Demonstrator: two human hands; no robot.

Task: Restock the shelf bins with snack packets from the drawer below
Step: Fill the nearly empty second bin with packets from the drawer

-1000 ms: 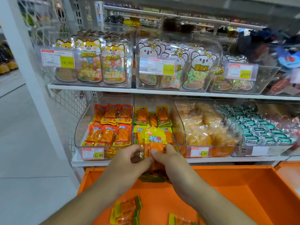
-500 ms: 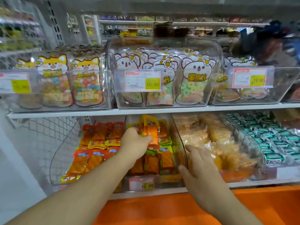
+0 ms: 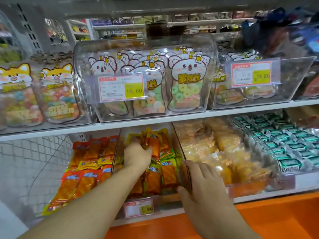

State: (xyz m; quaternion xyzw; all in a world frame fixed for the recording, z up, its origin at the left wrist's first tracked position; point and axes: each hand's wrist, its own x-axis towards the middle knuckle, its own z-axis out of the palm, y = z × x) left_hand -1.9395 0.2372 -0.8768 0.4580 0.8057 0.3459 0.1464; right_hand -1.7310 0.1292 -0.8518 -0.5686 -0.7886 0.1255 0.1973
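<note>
My left hand (image 3: 137, 155) reaches deep into the middle clear bin (image 3: 179, 145) on the lower shelf and grips a bunch of orange-and-yellow snack packets (image 3: 152, 140) at its back. Rows of the same packets (image 3: 160, 176) fill the bin's front. My right hand (image 3: 202, 180) holds the bin's right front corner, thumb inside the wall and fingers outside. The orange drawer (image 3: 276, 219) shows at the bottom right, its contents out of view.
A bin of orange packets (image 3: 86, 163) stands to the left, and bins of pale yellow packets (image 3: 215, 149) and green-wrapped sweets (image 3: 283, 144) to the right. The upper shelf (image 3: 155, 120) carries bins of candy pouches (image 3: 146, 83) with price tags. A white mesh panel (image 3: 31, 161) closes the left side.
My left hand carried the packets from in front of the shelf up into the middle bin and pushed them toward the back. My right hand let go of them and took the bin's right corner.
</note>
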